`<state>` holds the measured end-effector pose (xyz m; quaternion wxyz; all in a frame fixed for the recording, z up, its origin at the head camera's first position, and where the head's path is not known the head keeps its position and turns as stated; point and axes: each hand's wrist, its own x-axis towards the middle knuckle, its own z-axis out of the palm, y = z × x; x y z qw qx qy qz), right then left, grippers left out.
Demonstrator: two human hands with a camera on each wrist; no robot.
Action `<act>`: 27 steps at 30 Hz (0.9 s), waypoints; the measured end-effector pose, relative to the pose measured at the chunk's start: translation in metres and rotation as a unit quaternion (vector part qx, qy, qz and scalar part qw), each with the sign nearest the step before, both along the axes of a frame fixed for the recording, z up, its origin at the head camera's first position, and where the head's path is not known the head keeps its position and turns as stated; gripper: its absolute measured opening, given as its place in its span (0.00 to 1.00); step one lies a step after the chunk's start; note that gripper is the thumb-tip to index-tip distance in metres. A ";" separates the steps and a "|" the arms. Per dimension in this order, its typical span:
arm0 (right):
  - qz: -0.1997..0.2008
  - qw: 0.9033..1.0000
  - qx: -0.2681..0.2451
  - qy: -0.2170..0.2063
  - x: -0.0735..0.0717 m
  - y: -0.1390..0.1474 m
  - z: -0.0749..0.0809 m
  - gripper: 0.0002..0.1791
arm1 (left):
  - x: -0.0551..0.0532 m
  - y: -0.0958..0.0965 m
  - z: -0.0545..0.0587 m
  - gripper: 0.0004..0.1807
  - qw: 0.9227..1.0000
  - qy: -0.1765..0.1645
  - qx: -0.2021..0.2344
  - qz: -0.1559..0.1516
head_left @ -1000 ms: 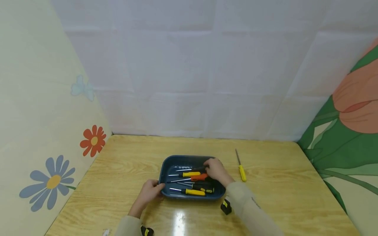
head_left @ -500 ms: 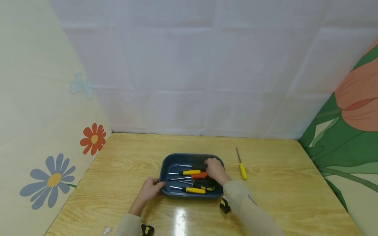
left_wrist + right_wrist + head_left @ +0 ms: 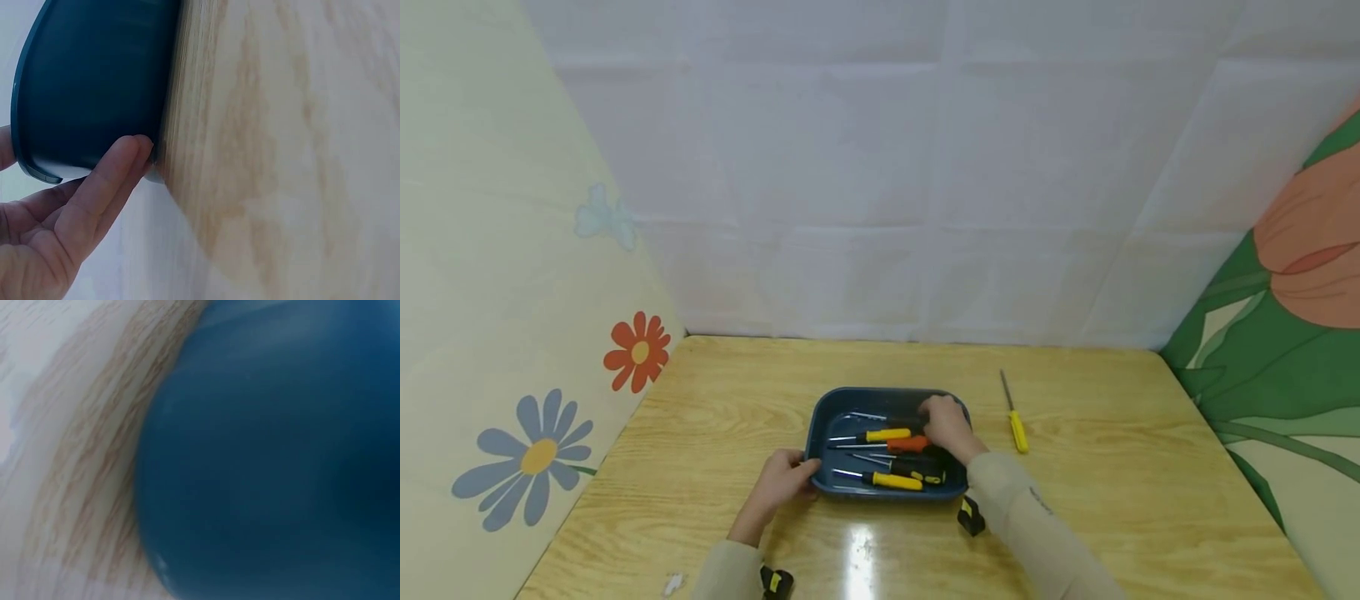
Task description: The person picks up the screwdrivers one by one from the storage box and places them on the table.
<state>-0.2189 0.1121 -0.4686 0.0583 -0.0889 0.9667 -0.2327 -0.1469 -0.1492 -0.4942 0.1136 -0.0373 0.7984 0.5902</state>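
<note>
A dark blue tray [image 3: 887, 493] sits on the table with several screwdrivers in it. My left hand [image 3: 781, 482] pinches its left end; in the left wrist view the fingers [image 3: 103, 181] lie against the outer wall of the tray [image 3: 87, 81]. Inside the back right of the tray, my right hand [image 3: 949, 427] holds the handle end of a dark-handled screwdriver [image 3: 868, 417], the grip partly hidden by the fingers. In front of it lie a yellow-handled screwdriver [image 3: 887, 435], an orange-handled screwdriver [image 3: 906, 444], black-handled ones [image 3: 917, 468] and another yellow-handled screwdriver [image 3: 895, 482]. The right wrist view shows only the tray's blurred wall [image 3: 250, 456].
A separate yellow-handled screwdriver [image 3: 1017, 431] lies on the wooden table [image 3: 1112, 467], right of the tray. A small black device with a yellow mark [image 3: 971, 517] is by my right wrist, a similar one [image 3: 777, 582] by my left. A small white scrap [image 3: 673, 584] lies at front left.
My right hand has shifted the dark-handled screwdriver toward the tray's back wall. The left hand stays on the tray's left end. The head view has tilted slightly.
</note>
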 end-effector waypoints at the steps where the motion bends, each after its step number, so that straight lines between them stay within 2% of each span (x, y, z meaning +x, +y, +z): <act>1: 0.001 1.000 -0.002 0.001 0.000 0.000 0.000 0.13 | 0.000 0.000 0.000 0.13 1.000 0.001 -0.002 0.000; 9: 0.016 1.000 -0.004 0.020 0.004 0.002 -0.001 0.14 | 0.001 0.002 0.004 0.14 1.000 0.004 0.002 -0.006; 14: 0.042 0.998 -0.028 0.050 0.006 0.004 0.000 0.12 | 0.000 0.001 0.003 0.14 1.000 0.002 0.004 -0.006; 18: 0.050 0.996 -0.056 0.054 0.006 0.005 0.000 0.12 | -0.001 0.000 0.001 0.13 1.000 0.007 0.001 -0.004; 27: 0.032 0.992 -0.108 0.053 0.008 0.006 0.001 0.11 | 0.000 0.001 0.001 0.13 1.000 0.007 0.001 0.001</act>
